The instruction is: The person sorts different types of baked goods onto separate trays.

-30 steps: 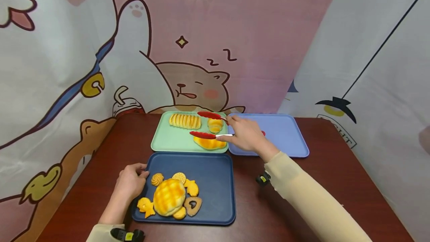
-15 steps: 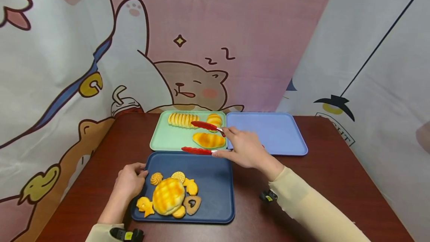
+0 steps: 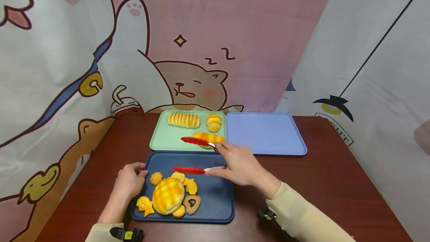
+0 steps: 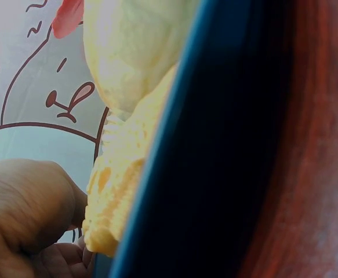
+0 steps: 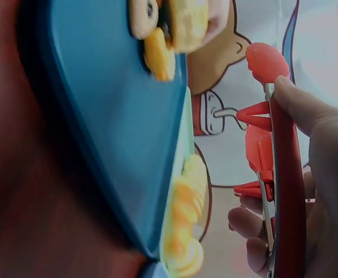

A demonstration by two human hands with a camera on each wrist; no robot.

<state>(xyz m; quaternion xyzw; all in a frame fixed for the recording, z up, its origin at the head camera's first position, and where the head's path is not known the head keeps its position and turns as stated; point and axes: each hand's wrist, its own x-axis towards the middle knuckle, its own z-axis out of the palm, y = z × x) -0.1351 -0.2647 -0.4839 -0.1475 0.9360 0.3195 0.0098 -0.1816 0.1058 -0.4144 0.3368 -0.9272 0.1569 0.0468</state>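
Note:
My left hand (image 3: 129, 180) grips the left rim of a navy tray (image 3: 215, 212). A round checkered bun (image 3: 168, 196) lies on that tray among several cookies, including a brown heart-shaped cookie (image 3: 192, 204) and a fish-shaped cookie (image 3: 145, 206). In my right hand (image 3: 240, 165) I hold red-tipped tongs (image 3: 193, 141). The right wrist view shows the thumb along the handle of the tongs (image 5: 287, 191), with fingers curled on the far side. Their two tips are spread wide with nothing between them, above the tray's back part; the lower tip partly covers a round cookie (image 3: 178, 176).
Behind the navy tray is a green tray (image 3: 164, 137) with a ridged loaf (image 3: 184, 120), a small roll (image 3: 214, 122) and a long bread (image 3: 209, 136), partly behind the tongs. A lavender tray (image 3: 265, 133) adjoins it on the right. A printed cloth (image 3: 262, 47) hangs behind the table.
My right hand has brought the spread tongs nearer, from over the green tray to above the navy tray's back part. The left hand stays at the navy tray's rim.

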